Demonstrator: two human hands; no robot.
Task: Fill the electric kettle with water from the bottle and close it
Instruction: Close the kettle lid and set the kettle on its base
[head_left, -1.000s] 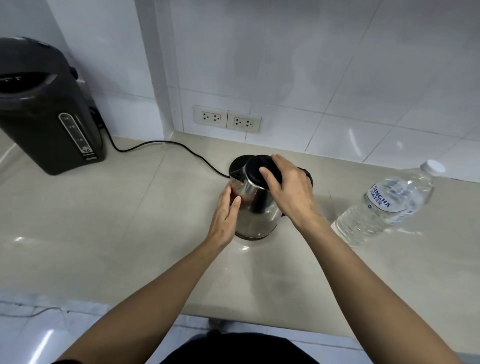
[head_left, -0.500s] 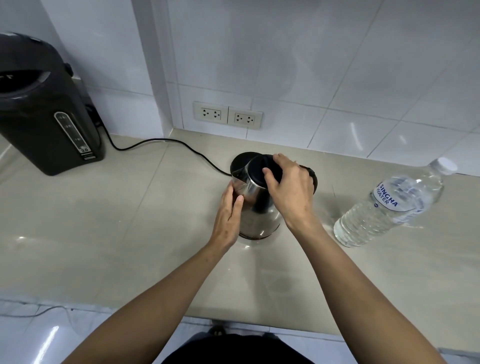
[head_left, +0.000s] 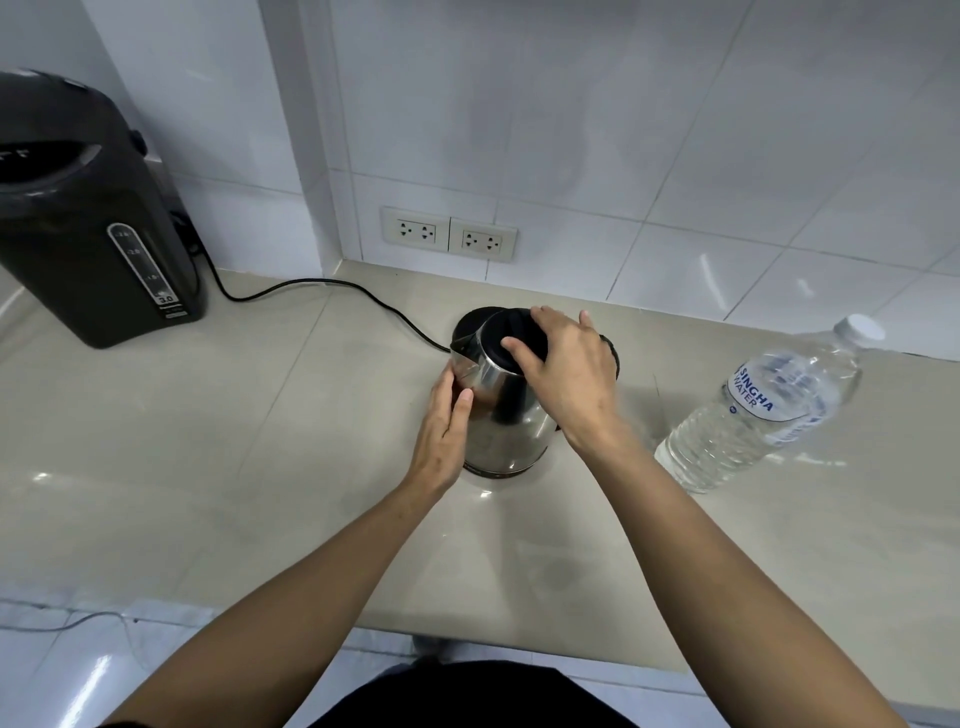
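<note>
The task looks barely begun, judging by the capped, nearly full water bottle (head_left: 769, 410) standing untouched to the right of the electric kettle (head_left: 506, 410); opening the lid, pouring and closing all seem left to do. The right hand (head_left: 569, 382) lies over the top of the kettle, fingers loosely spread and curled across the black lid (head_left: 519, 332), thumb at its near edge; whether it is pressing a catch or only gripping the lid cannot be told. The left hand (head_left: 441, 434) is flat and open, fingers together, palm laid against the kettle's steel side just below the spout, steadying it without closing around it. The kettle stands upright on the pale countertop (head_left: 260, 467), on what seems to be its dark base, lid down or nearly so. A black cord (head_left: 332, 285) runs from behind the kettle leftward to a dark hot-water dispenser (head_left: 93, 234) well to the kettle's left. On the tiled wall behind the kettle sit two wall sockets (head_left: 449, 236), both without plugs.
</note>
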